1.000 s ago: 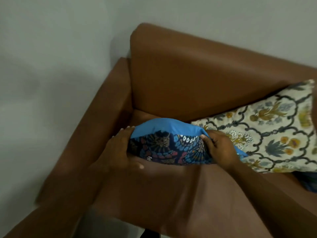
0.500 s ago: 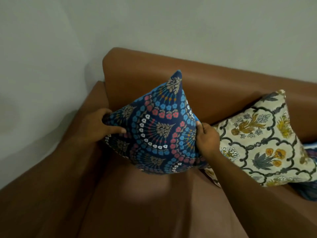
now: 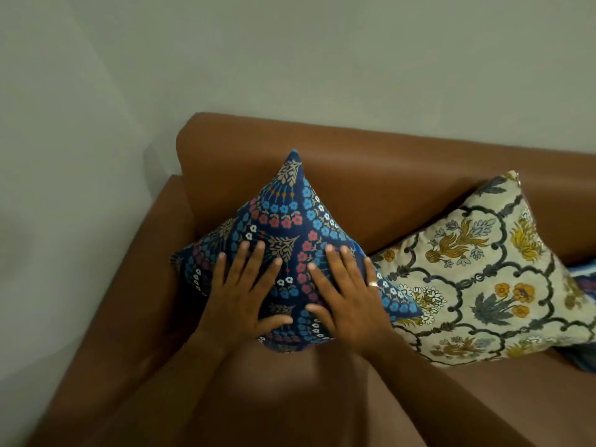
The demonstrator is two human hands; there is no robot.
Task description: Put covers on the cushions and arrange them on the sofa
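A dark blue cushion with a red, blue and white flower print stands on one corner in the left corner of the brown sofa, leaning on the backrest. My left hand and my right hand lie flat on its front, fingers spread, side by side. A ring shows on my right hand. A cream cushion with yellow flowers and dark scrollwork leans on the backrest just to the right, its left corner tucked behind the blue one.
The sofa's left armrest runs beside a pale wall. Part of another blue patterned cushion peeks out at the right edge. Bare brown seat lies in front of the cushions.
The blue cushion was turned up from lying flat onto its corner against the backrest. Both hands left its side edges and now press flat on its front.
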